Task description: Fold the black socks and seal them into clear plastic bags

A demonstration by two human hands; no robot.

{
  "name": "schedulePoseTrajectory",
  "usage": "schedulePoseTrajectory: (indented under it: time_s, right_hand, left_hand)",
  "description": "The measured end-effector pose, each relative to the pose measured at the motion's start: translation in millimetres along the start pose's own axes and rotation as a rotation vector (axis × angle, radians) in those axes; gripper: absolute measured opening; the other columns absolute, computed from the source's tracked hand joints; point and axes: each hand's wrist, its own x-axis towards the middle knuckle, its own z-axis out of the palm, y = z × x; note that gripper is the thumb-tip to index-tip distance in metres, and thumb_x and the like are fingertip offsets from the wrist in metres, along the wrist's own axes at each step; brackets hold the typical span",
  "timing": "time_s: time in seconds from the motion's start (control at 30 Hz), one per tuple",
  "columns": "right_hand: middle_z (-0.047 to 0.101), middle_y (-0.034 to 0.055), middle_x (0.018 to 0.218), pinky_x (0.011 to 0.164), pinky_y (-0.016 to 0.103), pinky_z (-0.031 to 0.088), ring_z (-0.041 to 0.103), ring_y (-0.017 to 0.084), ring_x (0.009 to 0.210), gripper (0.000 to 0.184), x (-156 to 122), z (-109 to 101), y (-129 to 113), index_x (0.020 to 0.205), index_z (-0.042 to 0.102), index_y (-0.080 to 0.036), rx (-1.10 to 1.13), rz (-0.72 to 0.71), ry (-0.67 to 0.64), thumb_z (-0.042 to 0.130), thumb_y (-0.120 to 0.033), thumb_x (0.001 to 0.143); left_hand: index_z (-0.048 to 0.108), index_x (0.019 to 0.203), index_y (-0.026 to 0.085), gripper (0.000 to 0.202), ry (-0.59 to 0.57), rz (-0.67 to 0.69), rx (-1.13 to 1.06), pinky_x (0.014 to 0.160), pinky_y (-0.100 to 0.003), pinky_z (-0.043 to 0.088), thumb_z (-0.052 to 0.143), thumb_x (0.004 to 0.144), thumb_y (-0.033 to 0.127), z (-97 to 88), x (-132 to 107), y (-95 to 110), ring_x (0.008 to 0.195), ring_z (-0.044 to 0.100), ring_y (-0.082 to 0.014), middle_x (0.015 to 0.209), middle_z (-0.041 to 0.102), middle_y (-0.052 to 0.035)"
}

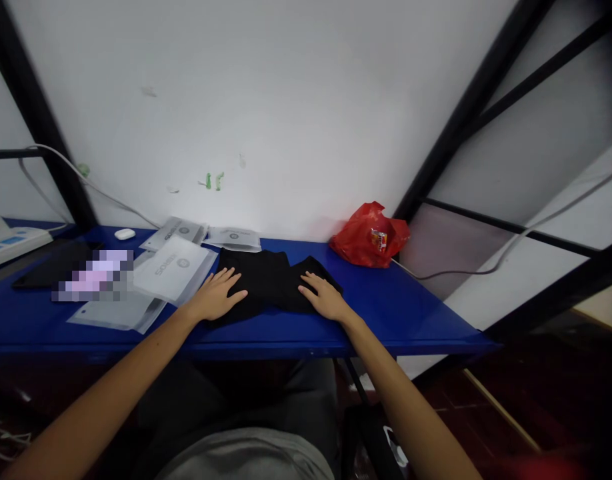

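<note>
A black piece of cloth [271,280] lies flat on the blue table [411,313] in front of me. My left hand [217,295] rests palm down on the cloth's left part, fingers stretched out. My right hand [326,297] lies flat on its right part, fingers spread too. Neither hand holds anything.
Several grey plastic packets [173,267] lie left of the cloth, more by the wall [233,238]. A red plastic bag [369,237] sits at the back right. A white earbud case [125,234], a dark tablet [51,267] and a power strip [9,243] are at the left. Black frame bars stand on both sides.
</note>
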Motion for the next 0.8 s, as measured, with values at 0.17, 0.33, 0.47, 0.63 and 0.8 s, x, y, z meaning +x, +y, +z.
schedulePoseTrajectory:
  time_s: [0.17, 0.33, 0.47, 0.63, 0.8]
  right_hand:
    - [0.042, 0.0096, 0.142, 0.112, 0.043, 0.025, 0.035, 0.024, 0.134, 0.050, 0, 0, -1, 0.130, 0.051, -0.018, -0.007, -0.004, 0.016, 0.042, -0.046, 0.090]
    - [0.044, 0.0094, 0.141, 0.111, 0.043, 0.027, 0.037, 0.024, 0.133, 0.048, -1, 0, 0, 0.129, 0.053, -0.019, -0.001, -0.021, 0.037, 0.042, -0.045, 0.090]
    - [0.045, 0.0097, 0.141, 0.111, 0.042, 0.027, 0.038, 0.024, 0.132, 0.048, -1, 0, 0, 0.129, 0.053, -0.018, 0.001, -0.017, 0.039, 0.042, -0.045, 0.090]
    - [0.048, 0.0123, 0.138, 0.110, 0.044, 0.030, 0.041, 0.026, 0.130, 0.046, 0, 1, 1, 0.125, 0.056, -0.016, 0.016, -0.043, 0.061, 0.044, -0.043, 0.089]
    - [0.053, 0.0142, 0.133, 0.106, 0.046, 0.035, 0.047, 0.026, 0.125, 0.039, -9, -4, -9, 0.115, 0.060, -0.017, 0.076, -0.183, 0.240, 0.050, -0.042, 0.086]
  left_hand:
    - [0.036, 0.141, 0.018, 0.068, 0.010, 0.003, -0.003, 0.113, -0.044, 0.014, 0.026, 0.088, 0.060, 0.9, 1, -1, 0.140, 0.016, -0.0254, 0.151, 0.024, -0.0096]
    - [0.034, 0.142, 0.017, 0.070, -0.001, -0.001, 0.001, 0.113, -0.042, 0.013, 0.026, 0.088, 0.061, 0.5, 1, -2, 0.140, 0.016, -0.0251, 0.151, 0.024, -0.0099]
    - [0.035, 0.141, 0.017, 0.069, 0.005, 0.000, -0.002, 0.113, -0.042, 0.013, 0.026, 0.088, 0.060, 0.3, 1, -2, 0.140, 0.016, -0.0248, 0.151, 0.025, -0.0095]
    - [0.036, 0.141, 0.016, 0.067, 0.012, 0.005, 0.013, 0.113, -0.043, 0.015, 0.026, 0.090, 0.058, 1.3, 1, -2, 0.140, 0.018, -0.0263, 0.151, 0.026, -0.0109]
    - [0.043, 0.134, 0.011, 0.054, 0.189, 0.123, 0.155, 0.108, -0.042, 0.026, 0.036, 0.092, 0.043, -4.3, -6, 11, 0.133, 0.032, -0.0283, 0.143, 0.039, -0.0147]
